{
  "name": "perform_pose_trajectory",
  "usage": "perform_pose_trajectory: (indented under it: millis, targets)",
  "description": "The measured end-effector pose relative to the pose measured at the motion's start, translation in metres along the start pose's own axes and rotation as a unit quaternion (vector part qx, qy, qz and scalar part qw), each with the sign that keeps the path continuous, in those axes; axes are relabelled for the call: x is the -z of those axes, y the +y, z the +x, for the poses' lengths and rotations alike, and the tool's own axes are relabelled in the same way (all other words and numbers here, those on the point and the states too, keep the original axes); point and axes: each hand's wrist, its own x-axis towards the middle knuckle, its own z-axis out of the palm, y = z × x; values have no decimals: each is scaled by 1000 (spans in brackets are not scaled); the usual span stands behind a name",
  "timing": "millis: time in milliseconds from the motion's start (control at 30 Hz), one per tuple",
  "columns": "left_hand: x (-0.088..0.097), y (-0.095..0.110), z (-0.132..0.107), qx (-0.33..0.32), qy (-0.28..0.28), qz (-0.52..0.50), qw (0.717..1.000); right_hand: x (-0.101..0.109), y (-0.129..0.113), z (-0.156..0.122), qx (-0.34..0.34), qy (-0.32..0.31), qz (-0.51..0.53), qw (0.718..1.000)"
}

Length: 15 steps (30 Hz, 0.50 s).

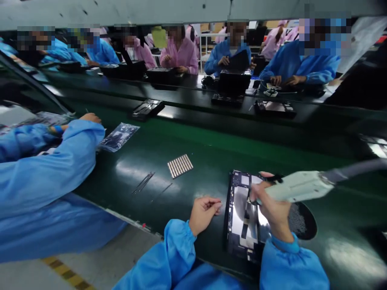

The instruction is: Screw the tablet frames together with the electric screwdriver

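My right hand point(270, 207) is closed round a pale electric screwdriver point(299, 186), whose tip points down at an opened tablet chassis point(242, 225) lying on the dark green conveyor belt point(136, 177). My left hand point(204, 212) rests on the belt just left of the chassis, fingers curled in a loose pinch; whether it holds anything I cannot make out. Both my sleeves are blue. The screwdriver's cable runs off to the right.
A round dark dish of small screws point(300, 221) sits right of the chassis. A strip of thin metal pieces point(180, 165) and a clear plastic bag point(118, 137) lie on the belt. A co-worker's blue sleeve point(54, 169) fills the left. Several people work across the line.
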Motion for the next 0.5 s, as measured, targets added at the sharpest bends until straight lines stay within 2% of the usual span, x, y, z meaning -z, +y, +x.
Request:
perform_pose_trajectory:
  millis: [67, 133, 367, 500]
  targets:
    - [0, 0, -1, -29, 1, -13, 999, -18, 6, 4, -11, -29, 11, 999]
    - [0, 1, -2, -45, -4, -23, 999, -27, 12, 7, -22, -33, 7, 999]
    - [2, -1, -4, -56, -33, -31, 997, -25, 22, 8, -35, -28, 9, 999]
    - [0, -3, -7, -14, -30, -25, 999, -24, 22, 7, -19, -35, -5, 999]
